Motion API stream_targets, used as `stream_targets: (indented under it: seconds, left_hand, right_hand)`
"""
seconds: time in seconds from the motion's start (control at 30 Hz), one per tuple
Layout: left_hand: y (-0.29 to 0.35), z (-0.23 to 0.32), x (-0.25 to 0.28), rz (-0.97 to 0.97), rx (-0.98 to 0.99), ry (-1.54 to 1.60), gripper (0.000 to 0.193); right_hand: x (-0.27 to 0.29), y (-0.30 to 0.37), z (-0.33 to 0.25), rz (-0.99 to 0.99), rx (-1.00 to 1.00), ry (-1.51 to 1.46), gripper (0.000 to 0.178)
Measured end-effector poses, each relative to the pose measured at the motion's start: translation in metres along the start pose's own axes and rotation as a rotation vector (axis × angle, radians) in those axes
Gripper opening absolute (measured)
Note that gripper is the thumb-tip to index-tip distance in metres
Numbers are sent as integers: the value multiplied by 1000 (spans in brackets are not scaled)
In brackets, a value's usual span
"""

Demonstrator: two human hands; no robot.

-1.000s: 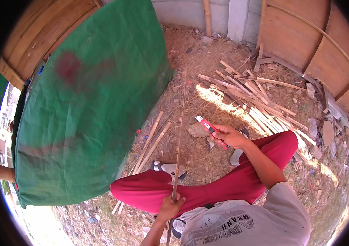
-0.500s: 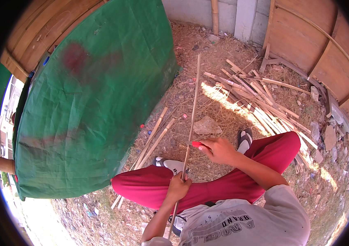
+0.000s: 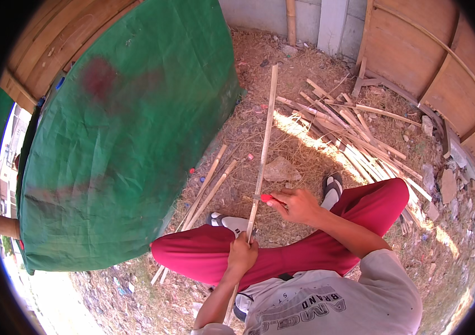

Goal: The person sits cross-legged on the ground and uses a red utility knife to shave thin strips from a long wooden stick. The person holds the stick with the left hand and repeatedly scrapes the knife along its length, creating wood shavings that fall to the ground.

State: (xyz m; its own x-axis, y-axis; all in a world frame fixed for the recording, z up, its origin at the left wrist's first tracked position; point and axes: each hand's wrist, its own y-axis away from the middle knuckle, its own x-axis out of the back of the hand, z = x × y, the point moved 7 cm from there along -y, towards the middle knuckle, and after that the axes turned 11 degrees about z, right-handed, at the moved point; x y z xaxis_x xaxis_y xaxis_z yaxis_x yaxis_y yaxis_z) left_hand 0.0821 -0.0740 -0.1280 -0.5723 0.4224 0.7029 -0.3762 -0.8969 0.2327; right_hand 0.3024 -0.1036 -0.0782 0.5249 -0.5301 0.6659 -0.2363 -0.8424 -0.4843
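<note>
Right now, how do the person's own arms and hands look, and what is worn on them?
Both forearms are bare. The left hand and right hand wear no gloves, and no rings or watch can be seen. The right arm comes out of a short grey sleeve of a T-shirt; the left sleeve lies at the picture's lower edge, hardly visible.

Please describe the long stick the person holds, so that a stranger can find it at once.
Right of the big green sheet, a long thin bamboo stick rises from the left hand. Unlike the loose sticks lying on the ground, it is held up.
</note>
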Motion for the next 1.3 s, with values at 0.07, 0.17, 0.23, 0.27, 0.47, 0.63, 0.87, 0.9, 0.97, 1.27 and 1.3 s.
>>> stream_targets:
  seconds: [0.07, 0.17, 0.23, 0.27, 0.47, 0.63, 0.87, 0.9, 0.97, 1.27, 1.3]
  left_hand:
    - [1, 2, -1, 18, -22, -17, 16]
    - [3, -9, -9, -19, 22, -54, 17]
    - [5, -10, -12, -45, 60, -38, 17]
    - [6, -10, -13, -57, 79, -30, 17]
    - [12, -10, -18, -61, 38, -30, 18]
    - [12, -6, -15, 5, -31, 8, 16]
    - [24, -5, -17, -92, -26, 33, 16]
    - [24, -4, -15, -105, 2, 34, 16]
    - [25, -3, -11, -129, 57, 38, 16]
    - [57, -14, -16, -307, 75, 18, 19]
    - [61, -20, -13, -269, 43, 13, 19]
  right_hand:
    - [-2, 2, 3, 21, 1, -20, 33]
    - [-2, 4, 4, -12, -13, -17, 34]
    - [-3, 6, 6, -38, -27, -4, 34]
    - [-4, 8, 7, -46, -33, 4, 34]
    - [-6, 12, 9, -44, -17, 34, 35]
    - [-8, 12, 12, -27, -58, 45, 37]
    - [-10, 7, 40, 29, -75, 68, 38]
    - [-9, 6, 38, 27, -70, 78, 38]
    - [-9, 5, 34, 10, -86, 102, 38]
    - [9, -10, 87, 59, -291, 193, 37]
    - [13, -13, 97, 9, -337, 219, 37]
